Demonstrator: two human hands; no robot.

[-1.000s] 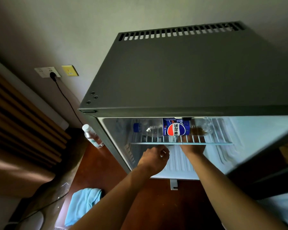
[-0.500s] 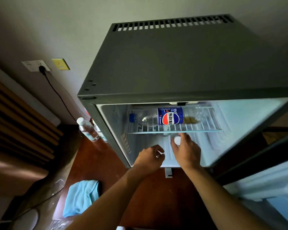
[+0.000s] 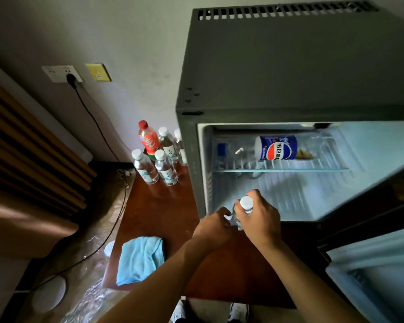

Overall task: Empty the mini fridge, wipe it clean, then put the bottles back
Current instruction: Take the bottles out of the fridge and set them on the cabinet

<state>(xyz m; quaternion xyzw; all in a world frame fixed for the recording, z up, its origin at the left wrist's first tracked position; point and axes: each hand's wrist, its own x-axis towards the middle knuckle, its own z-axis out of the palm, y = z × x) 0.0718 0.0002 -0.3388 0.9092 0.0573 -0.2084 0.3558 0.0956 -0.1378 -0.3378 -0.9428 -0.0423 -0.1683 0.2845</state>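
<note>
Head view: my right hand [image 3: 259,220] has drawn a water bottle [image 3: 243,209] out to the fridge [image 3: 289,66] doorway, fingers wrapped around it; my left hand [image 3: 214,226] curls on a second one, I judge. Cola bottle [image 3: 278,148] lies on the fridge's shelf [image 3: 313,170], so emptying continues; five bottles [image 3: 159,155] stand left of the fridge.

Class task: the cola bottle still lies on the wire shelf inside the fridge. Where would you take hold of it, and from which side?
Take the cola bottle round its labelled middle, coming straight in through the open front above the wire shelf. It lies on its side, cap to the left, so its long side faces you.
</note>
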